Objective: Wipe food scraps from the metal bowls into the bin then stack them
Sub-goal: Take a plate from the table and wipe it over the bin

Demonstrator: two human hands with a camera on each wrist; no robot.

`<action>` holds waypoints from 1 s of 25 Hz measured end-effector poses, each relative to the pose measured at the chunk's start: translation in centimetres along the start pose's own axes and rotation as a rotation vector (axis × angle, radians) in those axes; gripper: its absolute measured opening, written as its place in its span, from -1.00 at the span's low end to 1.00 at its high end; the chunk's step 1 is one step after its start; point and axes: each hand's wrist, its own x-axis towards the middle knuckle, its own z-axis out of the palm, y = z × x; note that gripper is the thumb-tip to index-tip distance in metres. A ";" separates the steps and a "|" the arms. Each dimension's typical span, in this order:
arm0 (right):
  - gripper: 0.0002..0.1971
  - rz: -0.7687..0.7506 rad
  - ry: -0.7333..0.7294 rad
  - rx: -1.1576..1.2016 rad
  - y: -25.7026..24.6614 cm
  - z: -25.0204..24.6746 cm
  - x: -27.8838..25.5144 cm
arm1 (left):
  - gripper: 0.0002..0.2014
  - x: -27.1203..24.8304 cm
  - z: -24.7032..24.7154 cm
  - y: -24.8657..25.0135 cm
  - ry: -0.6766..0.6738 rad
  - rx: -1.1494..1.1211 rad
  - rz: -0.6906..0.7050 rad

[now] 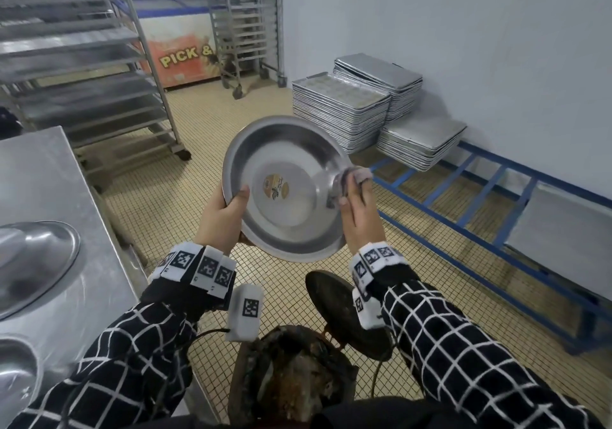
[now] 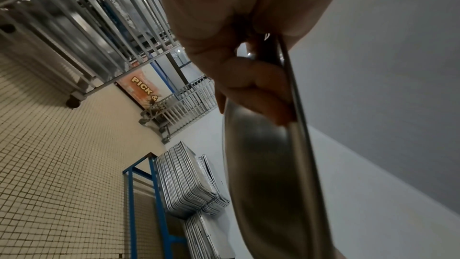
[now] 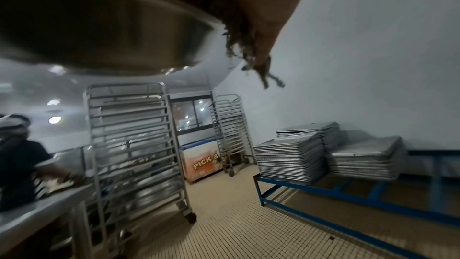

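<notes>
Round shallow metal bowl (image 1: 288,190), dull steel sheen, oval sticker on flat base, held tilted in air above bin (image 1: 291,379) holding brown scraps. Left hand (image 1: 220,218) grips near-left rim, thumb inside, fingers curled under. Right hand (image 1: 359,210) grasps frayed grey cloth (image 1: 356,176), pressing it on inner wall at right rim; right-wrist view blurred, cloth probably worn rag. Two more bowls (image 1: 33,263) rest upside down on steel bench (image 1: 43,170), left.

Shiny round metal bowl (image 1: 291,193) held tilted above the dark, scrap-filled bin (image 1: 291,382), sticker at its centre, two upturned metal bowls (image 1: 29,263) on the counter (image 1: 49,170)
</notes>
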 end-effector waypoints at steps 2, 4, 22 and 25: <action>-0.45 0.111 0.009 0.099 -0.1 -1.6 0.9 | -0.88 -0.2 -0.4 -0.7 -0.044 0.043 -0.047; -0.51 0.202 0.001 0.192 -0.2 -2.7 1.3 | -0.88 -0.3 -0.8 -1.3 -0.094 0.060 -0.105; -0.79 0.434 0.177 0.586 -7.1 0.0 -1.8 | -0.80 -2.7 0.3 -2.0 0.047 -0.246 -0.186; -0.76 0.479 0.079 0.487 -6.7 -0.1 -2.2 | -0.74 -1.8 -1.5 -2.2 0.130 -0.226 -0.209</action>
